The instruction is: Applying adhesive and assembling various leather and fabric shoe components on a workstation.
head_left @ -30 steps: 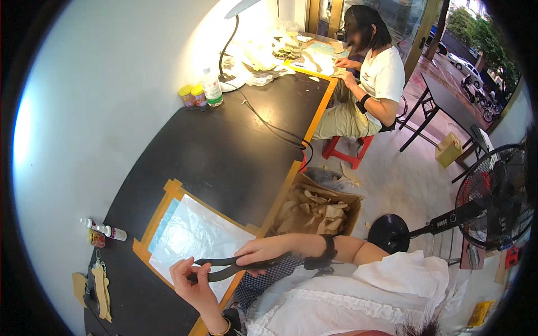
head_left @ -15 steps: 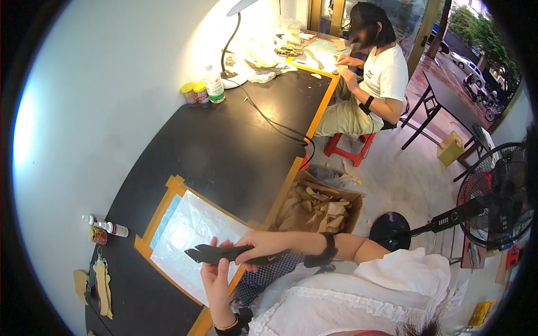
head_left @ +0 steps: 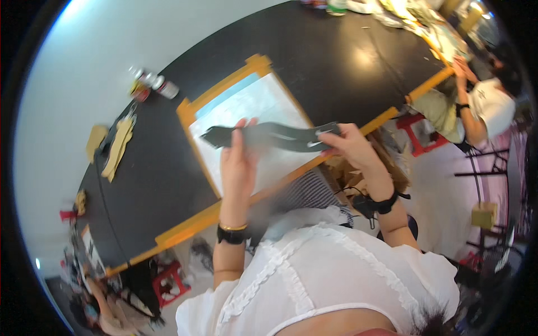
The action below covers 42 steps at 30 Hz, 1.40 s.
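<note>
Both hands are full here: the left hand (head_left: pixel 240 159) grips one long dark strip (head_left: pixel 297 140) close to its left end, thumb in front, fingertips showing beyond it, while the right hand (head_left: pixel 352 144) pinches the other end, right by a small white mark. The strip runs in a gentle wave between them, blurred near the left hand, its angular left tip poking out past the fingers. It's over the white sheet (head_left: pixel 280 101) at the near edge of the black table (head_left: pixel 168 196), tan tape (head_left: pixel 186 115) bordering that sheet. Over at the table's wall-side edge, a white bottle (head_left: pixel 166 88) and tan cut pieces (head_left: pixel 119 148); toward the right end, a co-worker (head_left: pixel 493 109) sits along the near edge.
</note>
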Motion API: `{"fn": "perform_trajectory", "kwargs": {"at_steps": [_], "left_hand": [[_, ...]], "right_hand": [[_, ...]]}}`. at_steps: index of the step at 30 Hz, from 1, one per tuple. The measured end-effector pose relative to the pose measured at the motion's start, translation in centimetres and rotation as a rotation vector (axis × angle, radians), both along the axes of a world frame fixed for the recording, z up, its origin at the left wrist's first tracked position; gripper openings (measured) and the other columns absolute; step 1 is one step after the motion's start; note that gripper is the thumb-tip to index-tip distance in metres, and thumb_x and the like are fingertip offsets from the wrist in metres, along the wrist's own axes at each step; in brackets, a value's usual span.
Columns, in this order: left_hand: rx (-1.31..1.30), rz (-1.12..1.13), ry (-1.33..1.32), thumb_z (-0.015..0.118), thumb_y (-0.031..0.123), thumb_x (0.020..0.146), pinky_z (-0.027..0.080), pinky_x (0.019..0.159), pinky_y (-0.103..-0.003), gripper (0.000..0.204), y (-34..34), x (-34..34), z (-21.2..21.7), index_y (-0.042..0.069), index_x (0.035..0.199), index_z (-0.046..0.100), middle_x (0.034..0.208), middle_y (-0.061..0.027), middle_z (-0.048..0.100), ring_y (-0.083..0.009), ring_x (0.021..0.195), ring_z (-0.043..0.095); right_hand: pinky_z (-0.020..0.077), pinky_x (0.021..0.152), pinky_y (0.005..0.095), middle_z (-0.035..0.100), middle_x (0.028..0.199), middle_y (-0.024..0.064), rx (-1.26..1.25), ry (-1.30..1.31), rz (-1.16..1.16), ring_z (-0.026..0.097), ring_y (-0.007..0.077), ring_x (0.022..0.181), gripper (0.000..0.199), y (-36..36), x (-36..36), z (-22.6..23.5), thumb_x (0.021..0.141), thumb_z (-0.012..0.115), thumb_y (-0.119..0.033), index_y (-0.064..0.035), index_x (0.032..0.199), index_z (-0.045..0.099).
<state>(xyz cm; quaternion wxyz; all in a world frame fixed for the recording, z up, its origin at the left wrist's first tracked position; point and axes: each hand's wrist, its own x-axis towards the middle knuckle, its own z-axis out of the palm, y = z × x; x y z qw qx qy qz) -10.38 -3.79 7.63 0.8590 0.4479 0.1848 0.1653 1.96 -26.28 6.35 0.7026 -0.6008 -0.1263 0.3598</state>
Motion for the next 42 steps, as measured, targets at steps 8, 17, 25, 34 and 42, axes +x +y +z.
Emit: {"fn": "perform_trajectory", "kwargs": {"at_steps": [8, 17, 25, 34, 42], "left_hand": [[-0.175, 0.101, 0.006, 0.045, 0.021, 0.103, 0.057, 0.091, -0.030, 0.041, 0.1, -0.9, -0.3, -0.005, 0.135, 0.043, 0.132, -0.0207, 0.054, -0.0225, 0.110, 0.063], [-0.160, 0.086, 0.012, 0.047, 0.021, 0.103, 0.056, 0.092, -0.030, 0.042, 0.4, -0.6, -0.9, -0.003, 0.136, 0.042, 0.132, -0.0197, 0.054, -0.0204, 0.110, 0.063], [0.343, 0.075, 0.127, 0.053, 0.018, 0.101, 0.051, 0.094, -0.034, 0.029, 0.1, -3.9, 2.4, 0.003, 0.125, 0.052, 0.123, -0.0143, 0.060, -0.0193, 0.112, 0.059], [1.104, -0.237, -0.534, 0.061, 0.004, 0.091, 0.053, 0.091, -0.038, 0.033, 2.0, -8.7, 7.9, -0.005, 0.122, 0.057, 0.124, -0.0265, 0.059, -0.0372, 0.112, 0.062], [1.400, 0.082, 0.158, 0.069, 0.012, 0.086, 0.035, 0.111, -0.040, 0.071, 3.8, -4.7, -2.0, 0.003, 0.146, 0.033, 0.144, -0.0221, 0.043, -0.0357, 0.134, 0.041]], "right_hand": [[0.0569, 0.063, 0.0245, 0.068, 0.089, 0.0079, 0.100, 0.015, -0.135, 0.064, 0.0112, 0.070, 0.023, 2.0, -0.2, -1.9, 0.096, 0.061, -0.019, 0.0035, 0.101, 0.067], [0.0564, 0.068, 0.0251, 0.068, 0.095, 0.0064, 0.153, 0.022, -0.125, 0.064, 0.0106, 0.079, 0.025, 2.0, 0.0, -1.5, 0.096, 0.060, -0.018, 0.0008, 0.111, 0.066], [0.0504, 0.079, 0.0248, 0.067, 0.096, 0.0064, -0.084, -0.636, -0.449, 0.064, 0.0154, 0.085, 0.035, 0.6, -1.0, 3.4, 0.089, 0.067, -0.007, -0.0022, 0.123, 0.060], [0.0500, 0.064, 0.0360, 0.062, 0.103, 0.0173, 0.520, -1.460, -0.610, 0.061, 0.0252, 0.076, 0.038, -1.9, -1.8, 5.4, 0.092, 0.055, 0.000, -0.0044, 0.129, 0.047], [0.0340, 0.108, 0.0440, 0.038, 0.146, 0.0174, -0.616, -1.071, -0.311, 0.040, 0.0328, 0.133, 0.071, -1.7, 3.2, -5.1, 0.090, 0.062, -0.006, -0.0124, 0.152, 0.026]]}}
